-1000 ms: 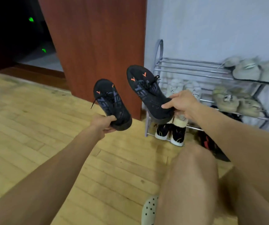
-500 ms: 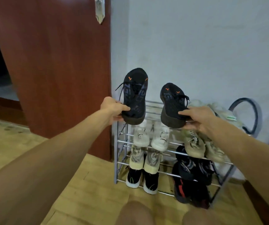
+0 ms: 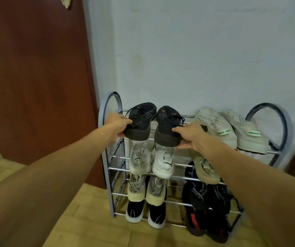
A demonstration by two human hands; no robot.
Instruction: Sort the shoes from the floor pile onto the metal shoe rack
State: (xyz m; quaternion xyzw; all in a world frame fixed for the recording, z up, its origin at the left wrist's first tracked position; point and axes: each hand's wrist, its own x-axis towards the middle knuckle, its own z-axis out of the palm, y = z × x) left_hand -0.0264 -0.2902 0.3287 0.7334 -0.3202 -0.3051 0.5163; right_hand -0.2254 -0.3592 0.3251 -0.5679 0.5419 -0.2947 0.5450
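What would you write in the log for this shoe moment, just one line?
step: placing pair | left hand: holds left black shoe | right hand: holds right black shoe | where: shoe rack top shelf, left end

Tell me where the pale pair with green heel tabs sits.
In the head view, the pale pair with green heel tabs sits on the metal shoe rack's top shelf, right side, beside the right hand.

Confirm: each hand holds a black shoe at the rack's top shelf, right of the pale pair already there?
Wrong side. In the head view the left hand and right hand hold the black shoes left of the pale pair on the rack; the rest stands.
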